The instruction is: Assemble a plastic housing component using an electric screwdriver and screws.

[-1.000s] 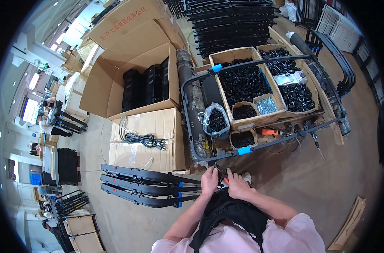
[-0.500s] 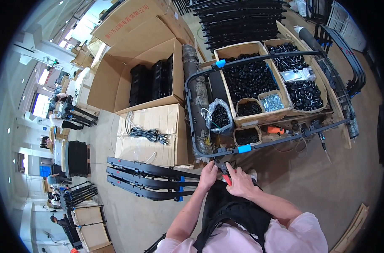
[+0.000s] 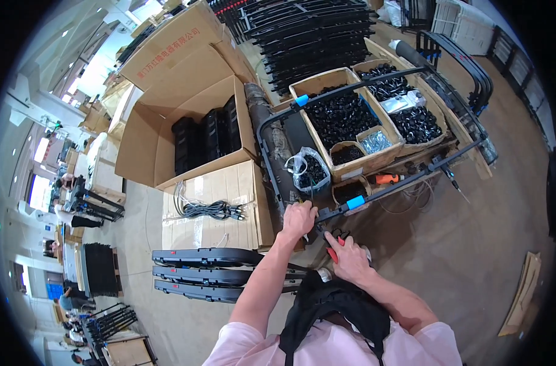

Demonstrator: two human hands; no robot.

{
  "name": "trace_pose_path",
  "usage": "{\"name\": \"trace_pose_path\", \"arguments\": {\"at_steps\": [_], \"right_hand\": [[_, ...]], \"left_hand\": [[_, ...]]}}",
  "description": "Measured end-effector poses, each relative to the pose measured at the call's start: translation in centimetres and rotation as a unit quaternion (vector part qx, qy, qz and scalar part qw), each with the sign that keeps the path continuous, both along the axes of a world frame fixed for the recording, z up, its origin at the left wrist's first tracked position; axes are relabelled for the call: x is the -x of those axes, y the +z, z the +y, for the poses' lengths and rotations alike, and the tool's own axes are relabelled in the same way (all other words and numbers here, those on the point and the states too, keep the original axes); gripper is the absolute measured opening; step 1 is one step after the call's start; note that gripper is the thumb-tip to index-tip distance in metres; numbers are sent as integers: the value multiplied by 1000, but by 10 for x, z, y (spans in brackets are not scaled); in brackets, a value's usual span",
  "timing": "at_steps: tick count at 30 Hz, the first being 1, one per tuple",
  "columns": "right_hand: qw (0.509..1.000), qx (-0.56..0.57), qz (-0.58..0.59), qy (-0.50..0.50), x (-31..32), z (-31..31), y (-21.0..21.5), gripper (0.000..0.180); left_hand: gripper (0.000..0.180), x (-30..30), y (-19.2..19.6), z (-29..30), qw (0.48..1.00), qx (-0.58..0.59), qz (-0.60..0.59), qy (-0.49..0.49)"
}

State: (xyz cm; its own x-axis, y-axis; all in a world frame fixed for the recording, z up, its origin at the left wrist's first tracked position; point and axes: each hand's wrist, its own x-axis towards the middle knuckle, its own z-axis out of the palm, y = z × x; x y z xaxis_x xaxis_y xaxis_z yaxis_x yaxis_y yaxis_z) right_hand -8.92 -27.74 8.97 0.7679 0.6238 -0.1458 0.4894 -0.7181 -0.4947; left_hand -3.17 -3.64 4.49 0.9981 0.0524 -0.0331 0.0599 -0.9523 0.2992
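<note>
Both hands have reached farther: the left hand (image 3: 299,219) now grips the black tubular metal frame (image 3: 272,122), steadying it, while the right hand (image 3: 349,257) clasps red-handled pliers (image 3: 334,243) just beside it.

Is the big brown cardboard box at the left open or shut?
Open. The flaps of the big brown cardboard box stand spread outward, and upright black flat parts show inside it.
</note>
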Motion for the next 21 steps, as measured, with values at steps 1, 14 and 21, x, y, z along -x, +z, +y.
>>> {"name": "trace_pose_path", "arguments": {"at_steps": [1, 14, 21], "right_hand": [[1000, 4, -1, -10, 4, 5, -1, 86], [985, 72, -78, -133, 46, 59, -4, 84], [982, 97, -37, -160, 43, 72, -9, 89]], "left_hand": [[34, -1, -2, -3, 998, 49, -9, 25], [38, -1, -14, -1, 993, 91, -29, 67], [39, -4, -20, -1, 989, 103, -28, 101]]}}
